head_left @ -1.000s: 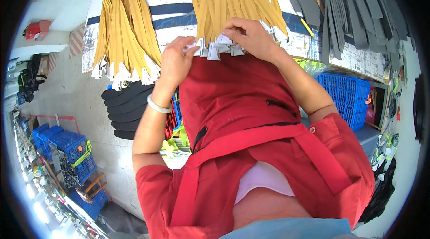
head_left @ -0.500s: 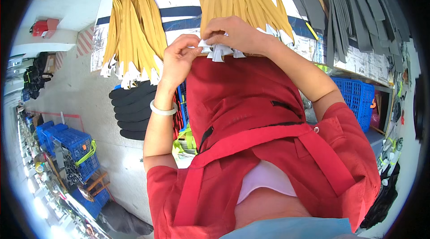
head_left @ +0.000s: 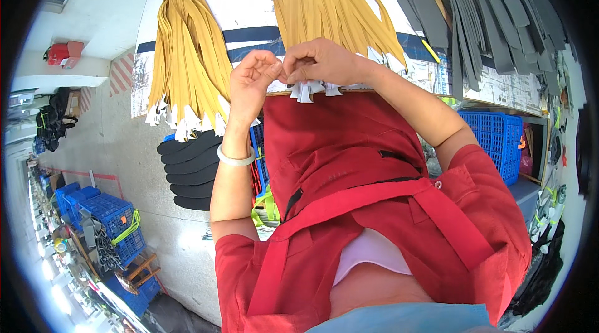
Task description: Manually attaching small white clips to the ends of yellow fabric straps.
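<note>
My left hand (head_left: 254,78) and my right hand (head_left: 321,63) meet at the near edge of the work table, fingertips nearly touching. Both are closed in a pinch; whatever lies between the fingertips is too small or hidden to make out. Under and beside my right hand spreads a bundle of mustard-yellow straps (head_left: 331,5), whose white ends (head_left: 304,91) poke out below the fingers at the table edge. A second bundle of yellow straps (head_left: 187,40), gathered at its far end, lies left of my left hand with its white ends hanging over the edge.
Grey straps (head_left: 499,15) tied with a lime band lie on the table at right, near a yellow pen-like stick (head_left: 430,50). Blue crates stand below at right (head_left: 493,136) and on the floor at left (head_left: 112,211). Stacked black padded pieces (head_left: 190,168) sit beneath the left bundle.
Both hands appear slightly lower in the picture, and the whole view has shifted. A white piece visible between my fingertips before is now hidden.
</note>
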The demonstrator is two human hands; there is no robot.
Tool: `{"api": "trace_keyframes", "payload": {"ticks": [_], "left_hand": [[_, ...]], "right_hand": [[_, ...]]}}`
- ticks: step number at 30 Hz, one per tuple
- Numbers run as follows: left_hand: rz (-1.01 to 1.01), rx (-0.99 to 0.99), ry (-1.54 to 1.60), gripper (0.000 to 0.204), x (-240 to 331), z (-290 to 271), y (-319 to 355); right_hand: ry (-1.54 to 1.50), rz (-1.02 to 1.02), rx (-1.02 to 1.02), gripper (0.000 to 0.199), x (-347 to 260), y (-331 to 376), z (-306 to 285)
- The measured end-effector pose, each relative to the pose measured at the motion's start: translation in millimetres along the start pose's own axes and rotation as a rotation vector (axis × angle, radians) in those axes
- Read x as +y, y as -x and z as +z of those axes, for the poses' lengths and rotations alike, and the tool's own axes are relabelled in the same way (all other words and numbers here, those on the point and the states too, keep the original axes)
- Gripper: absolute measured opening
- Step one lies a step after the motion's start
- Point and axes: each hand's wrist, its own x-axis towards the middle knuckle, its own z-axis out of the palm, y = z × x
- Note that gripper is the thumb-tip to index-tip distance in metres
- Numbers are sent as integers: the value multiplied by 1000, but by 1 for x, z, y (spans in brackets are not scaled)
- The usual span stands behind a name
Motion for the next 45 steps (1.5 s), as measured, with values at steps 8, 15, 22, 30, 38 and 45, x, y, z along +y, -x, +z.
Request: {"api": "trace_keyframes", "payload": {"ticks": [8, 15, 22, 30, 38, 45], "left_hand": [[-152, 116, 78, 11, -41, -1, 8], [-12, 200, -169, 21, -61, 24, 14], [114, 62, -534, 18, -59, 35, 23], [161, 85, -313, 21, -40, 41, 15], [-66, -26, 57, 11, -1, 22, -7], [-103, -140, 185, 17, 10, 19, -13]], "right_hand": [[46, 102, 272, 8, 14, -3, -16], [364, 151, 323, 16, 38, 12, -18], [401, 83, -66, 16, 30, 27, -26], [-3, 225, 32, 10, 26, 31, -29], [-238, 155, 43, 15, -7, 12, -27], [-417, 73, 33, 16, -10, 10, -25]]}}
